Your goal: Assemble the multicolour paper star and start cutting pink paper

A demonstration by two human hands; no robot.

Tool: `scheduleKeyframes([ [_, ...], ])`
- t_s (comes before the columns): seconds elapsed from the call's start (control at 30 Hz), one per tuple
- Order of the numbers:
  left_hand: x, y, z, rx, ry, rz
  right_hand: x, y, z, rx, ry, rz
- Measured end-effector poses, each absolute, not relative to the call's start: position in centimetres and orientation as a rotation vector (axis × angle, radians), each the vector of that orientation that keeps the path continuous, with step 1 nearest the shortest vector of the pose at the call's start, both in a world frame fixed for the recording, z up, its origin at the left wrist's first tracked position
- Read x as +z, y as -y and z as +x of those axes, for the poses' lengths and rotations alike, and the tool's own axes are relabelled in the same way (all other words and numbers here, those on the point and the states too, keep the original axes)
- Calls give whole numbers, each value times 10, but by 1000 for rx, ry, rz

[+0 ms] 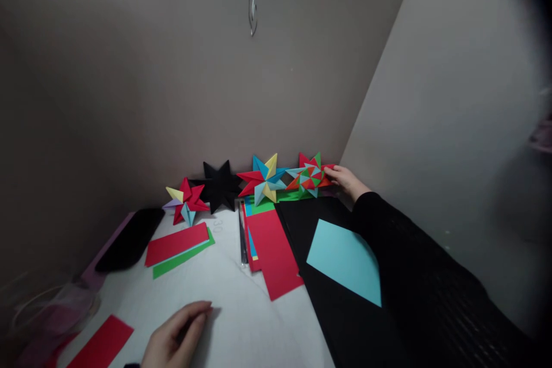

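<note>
Pinwheel-patterned star (pixel 309 177) handled at the end of a row

The right hand (pixel 345 180) is stretched out to the row of folded stars, and its fingertips are laid at a red point on the near side of the pinwheel-patterned star. Whether that point is pinched or merely touched cannot be told. Just beyond it, red and green tips of a rear star (pixel 305 159) are partly covered, so it is unclear which of the two is touched.

Farther to the left of the right hand, a yellow-and-blue star (pixel 266 180), a black star (pixel 221 187) and a red star (pixel 187 198) are lined up before the grey panel (pixel 276 86). Below that hand, a light blue sheet (pixel 345 261) is laid on a black surface (pixel 345 328).

The left hand (pixel 179 336) is loosely curled, with nothing seen to be held. A red strip (pixel 177 244) and a green strip (pixel 183 261) are set beyond it; another red piece (pixel 101 342) lies to its left.

The step in hand is judged to be the placing or straightening of a star. A light touch seems called for, so that the overlapping points are neither bent nor tipped.
</note>
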State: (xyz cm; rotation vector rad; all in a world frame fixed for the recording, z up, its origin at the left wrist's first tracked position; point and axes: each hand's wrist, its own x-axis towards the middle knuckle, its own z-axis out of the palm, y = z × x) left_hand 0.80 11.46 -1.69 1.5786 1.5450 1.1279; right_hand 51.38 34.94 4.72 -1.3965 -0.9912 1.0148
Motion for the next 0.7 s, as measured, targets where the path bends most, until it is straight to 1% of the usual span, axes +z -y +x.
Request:
scheduleKeyframes([
  [0.2,-16,-115,8,1133,-1518,1586,33,-347,496,1056,945,-1407],
  [0.47,-18,-114,9,1157,-1508,1562,28,-355,479,1139,980,-1404],
  [0.7,-19,-115,9,1165,-1484,1543,30,-351,477,1094,974,-1437],
])
